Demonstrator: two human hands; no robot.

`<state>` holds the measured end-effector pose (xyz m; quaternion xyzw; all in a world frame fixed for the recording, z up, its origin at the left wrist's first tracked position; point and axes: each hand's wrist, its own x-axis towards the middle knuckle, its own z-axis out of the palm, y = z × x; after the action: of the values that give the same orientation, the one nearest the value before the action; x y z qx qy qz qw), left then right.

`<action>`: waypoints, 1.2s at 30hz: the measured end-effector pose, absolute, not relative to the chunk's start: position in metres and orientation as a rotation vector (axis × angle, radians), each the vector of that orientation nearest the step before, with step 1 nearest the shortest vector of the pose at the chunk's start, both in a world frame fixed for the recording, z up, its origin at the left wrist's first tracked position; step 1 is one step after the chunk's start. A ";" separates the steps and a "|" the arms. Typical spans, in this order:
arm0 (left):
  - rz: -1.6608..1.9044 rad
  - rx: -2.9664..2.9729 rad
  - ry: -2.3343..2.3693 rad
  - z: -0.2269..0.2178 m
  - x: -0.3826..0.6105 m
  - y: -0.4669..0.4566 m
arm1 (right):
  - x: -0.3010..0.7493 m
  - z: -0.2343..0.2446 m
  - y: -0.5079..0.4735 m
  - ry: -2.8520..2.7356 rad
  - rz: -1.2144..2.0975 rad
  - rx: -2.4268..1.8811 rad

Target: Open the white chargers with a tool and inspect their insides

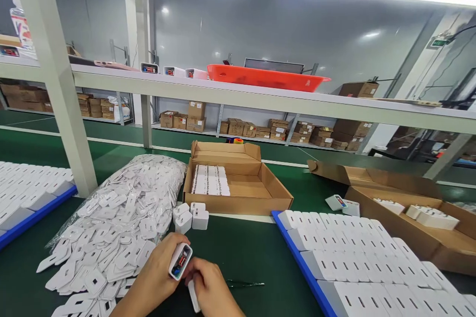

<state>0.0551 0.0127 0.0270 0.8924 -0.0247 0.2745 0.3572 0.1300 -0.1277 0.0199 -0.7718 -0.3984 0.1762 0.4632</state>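
Observation:
My left hand (pixel 158 275) is closed round a small white charger body (pixel 180 261), its open end showing red and blue parts inside. My right hand (pixel 211 287) sits just right of it, fingers curled on a thin white cover piece (pixel 193 296) that pokes out below. Both hands hover low over the green belt (pixel 241 247) near the front edge. A clear bag of flat white plastic pieces (pixel 119 223) lies at my left. Three white charger bodies (pixel 189 217) stand just beyond my hands.
An open cardboard box (pixel 241 193) with rows of white parts stands ahead. A blue tray (pixel 297 257) of white chargers fills the right front; another blue tray (pixel 33 213) is far left. A second cardboard box (pixel 409 203) lies right. Tweezers (pixel 245 284) rest on the belt. A white post (pixel 59 89) rises left.

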 end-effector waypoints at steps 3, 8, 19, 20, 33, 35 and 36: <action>0.706 2.397 -0.157 0.024 0.056 0.008 | 0.136 0.029 -0.128 -0.872 0.467 -1.860; 0.799 2.463 -0.222 0.026 0.057 0.006 | 0.137 0.037 -0.128 -0.825 0.573 -1.766; 0.833 2.626 -0.302 0.023 0.057 0.001 | 0.128 0.045 -0.130 -0.908 0.547 -1.744; 0.839 2.640 -0.312 0.023 0.056 0.000 | 0.127 0.044 -0.130 -0.909 0.528 -1.761; 0.881 2.650 -0.342 0.025 0.058 -0.002 | 0.122 0.041 -0.129 -0.986 0.319 -1.851; 0.861 2.636 -0.328 0.026 0.058 -0.003 | 0.123 0.040 -0.129 -0.996 0.306 -1.859; 0.840 2.626 -0.317 0.027 0.057 -0.003 | 0.123 0.040 -0.129 -1.002 0.301 -1.864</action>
<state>0.0575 -0.0032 0.0268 0.9304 -0.1124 0.2977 0.1822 0.1234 -0.1291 0.0396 -0.7644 -0.4111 0.1235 0.4812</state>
